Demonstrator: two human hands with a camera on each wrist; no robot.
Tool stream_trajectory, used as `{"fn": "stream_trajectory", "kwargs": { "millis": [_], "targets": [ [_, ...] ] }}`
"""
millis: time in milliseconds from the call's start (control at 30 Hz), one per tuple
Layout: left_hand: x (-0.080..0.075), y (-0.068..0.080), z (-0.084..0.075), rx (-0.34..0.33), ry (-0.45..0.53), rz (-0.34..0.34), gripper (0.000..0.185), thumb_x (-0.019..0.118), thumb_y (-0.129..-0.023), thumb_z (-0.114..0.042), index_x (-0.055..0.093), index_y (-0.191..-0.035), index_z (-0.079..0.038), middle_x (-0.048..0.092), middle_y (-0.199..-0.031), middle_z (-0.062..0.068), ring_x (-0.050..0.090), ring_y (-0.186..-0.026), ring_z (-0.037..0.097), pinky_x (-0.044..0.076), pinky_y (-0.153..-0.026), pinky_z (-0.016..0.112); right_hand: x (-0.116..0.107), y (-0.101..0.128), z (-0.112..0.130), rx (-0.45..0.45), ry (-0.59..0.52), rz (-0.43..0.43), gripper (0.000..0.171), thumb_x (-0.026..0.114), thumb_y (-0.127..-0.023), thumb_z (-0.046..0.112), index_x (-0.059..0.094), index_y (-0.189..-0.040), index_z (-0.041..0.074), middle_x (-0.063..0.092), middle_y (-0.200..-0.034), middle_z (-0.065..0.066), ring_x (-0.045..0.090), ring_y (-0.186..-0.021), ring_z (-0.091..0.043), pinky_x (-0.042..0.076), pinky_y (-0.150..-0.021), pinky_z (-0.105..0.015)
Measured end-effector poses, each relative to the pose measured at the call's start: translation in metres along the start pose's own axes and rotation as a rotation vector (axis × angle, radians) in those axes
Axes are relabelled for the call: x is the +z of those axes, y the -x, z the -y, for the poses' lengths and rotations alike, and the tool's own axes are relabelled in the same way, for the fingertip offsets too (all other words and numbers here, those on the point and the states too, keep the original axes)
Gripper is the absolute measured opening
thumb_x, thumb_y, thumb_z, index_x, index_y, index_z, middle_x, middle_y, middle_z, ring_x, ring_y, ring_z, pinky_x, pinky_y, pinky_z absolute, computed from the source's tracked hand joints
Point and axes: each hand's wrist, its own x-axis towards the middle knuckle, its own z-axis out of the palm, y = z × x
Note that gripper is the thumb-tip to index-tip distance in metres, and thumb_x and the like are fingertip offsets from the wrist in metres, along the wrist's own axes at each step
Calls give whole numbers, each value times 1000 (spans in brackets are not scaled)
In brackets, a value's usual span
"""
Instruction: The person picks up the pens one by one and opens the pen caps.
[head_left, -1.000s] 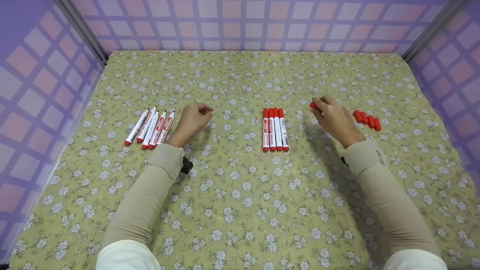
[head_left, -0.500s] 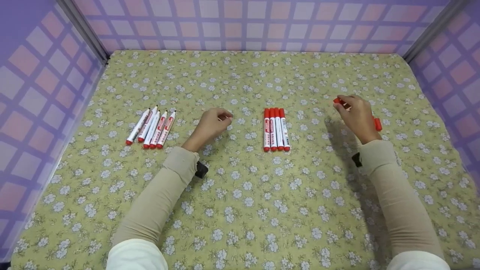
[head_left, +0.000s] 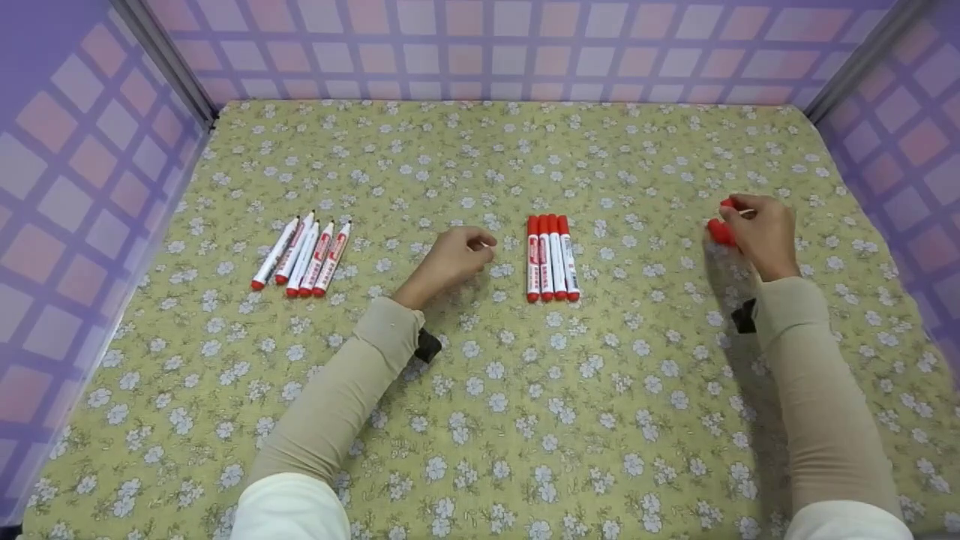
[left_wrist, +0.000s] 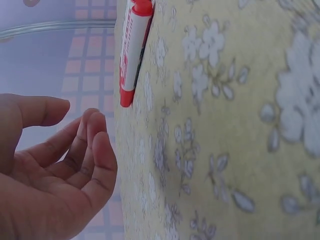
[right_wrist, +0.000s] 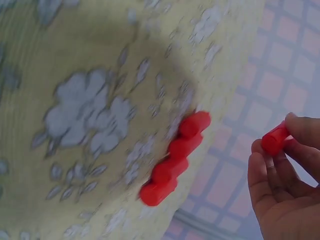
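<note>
My right hand [head_left: 770,234] pinches a red marker cap [right_wrist: 274,141] between thumb and fingertips, above the table at the right. Just under it lies a slanted row of several more red caps [right_wrist: 170,167], partly hidden by the hand in the head view. My left hand [head_left: 452,259] hovers in the middle with fingers loosely bent and nothing in them. Right of it stands a neat side-by-side row of capped red markers [head_left: 553,262]; the left wrist view catches the end of one marker [left_wrist: 133,50]. Farther left, several uncapped markers [head_left: 302,256] lie with bare tips pointing away.
A yellow-green flowered cloth [head_left: 480,420] covers the table. Checkered purple and pink panels [head_left: 480,49] wall off the back and both sides, with grey posts [head_left: 166,64] at the back corners.
The right hand has moved right with its cap, to over the row of loose caps. The left hand has shifted right, away from the uncapped markers and towards the capped ones.
</note>
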Motion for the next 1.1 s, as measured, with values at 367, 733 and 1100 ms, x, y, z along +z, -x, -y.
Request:
{"fn": "stream_trajectory", "kwargs": {
  "millis": [367,733,1100],
  "targets": [
    [13,-5,-4,-33,-3,57,33,49,-98,-20,59,-126,-6,61,-109,10,61,-83,26,51,-70,38,-14,-1,-27,134,40,45,47,50,-98,25,51,-136,-3,56,-126,-27,53,-82,-4,39,-56,-4],
    [21,-10,-7,-50,25,86,35,48,-97,-17,55,-129,-3,63,-107,14,62,-81,25,47,-65,30,-18,-1,-46,247,51,116,51,46,-99,24,43,-141,-3,52,-132,-31,60,-105,-32,43,-54,-7],
    [26,-17,-7,-84,83,127,40,47,-96,-16,49,-134,-2,60,-97,13,50,-66,16,44,-63,30,-22,-2,-54,312,31,168,51,48,-97,22,44,-140,-5,51,-134,-31,54,-65,9,51,-61,-15]
  ]
}}
